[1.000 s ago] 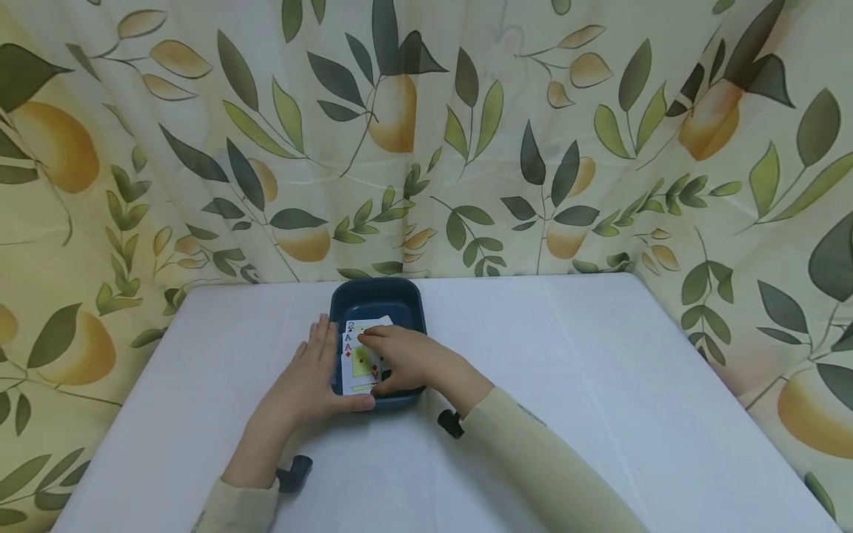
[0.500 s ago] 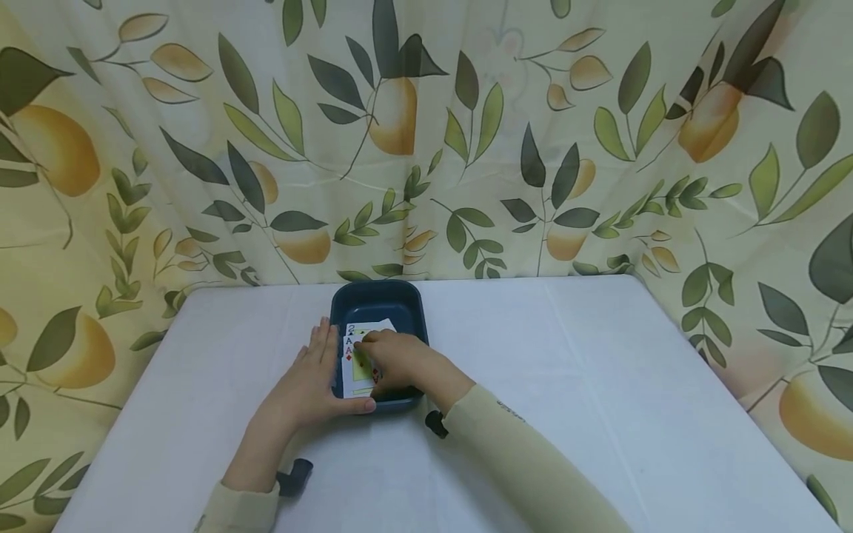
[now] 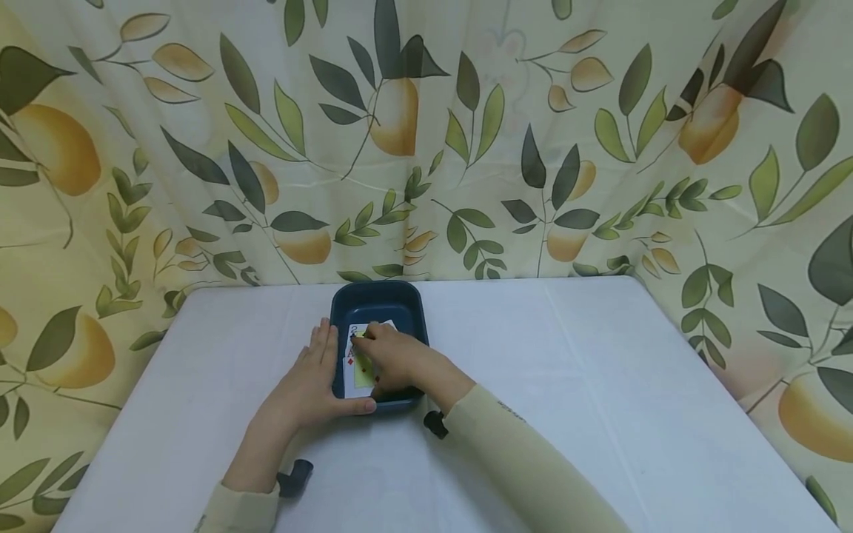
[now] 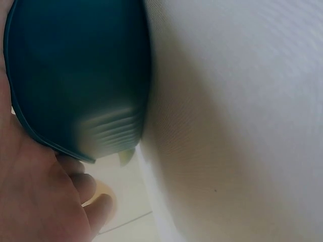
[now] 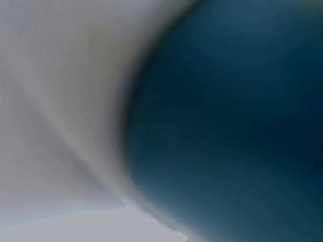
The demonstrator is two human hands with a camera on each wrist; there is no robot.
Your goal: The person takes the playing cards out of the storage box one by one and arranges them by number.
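A dark blue rectangular box [image 3: 380,302] stands near the far edge of the white table. Face-up playing cards [image 3: 356,383] lie in its near half; a 2 and a red ace of diamonds show at the corners. My right hand [image 3: 403,359] reaches in from the right, fingers bent and thumb low, holding the cards, whose right side it hides. Along the box's left side rests my left hand [image 3: 303,389], fingers straight, thumb across the near rim. The left wrist view shows this hand [image 4: 38,186] against the box wall [image 4: 81,60]. In the right wrist view, only the blurred box [image 5: 227,126] appears.
A white cloth covers the table [image 3: 533,385]. Behind and at both sides hangs a curtain [image 3: 466,192] printed with leaves and fruit. Small black devices [image 3: 295,477] sit at both wrists.
The right hand has shifted slightly left over the cards. The upper cards have slid closer together, so fewer corner marks show now. The left hand and the box stay in place.
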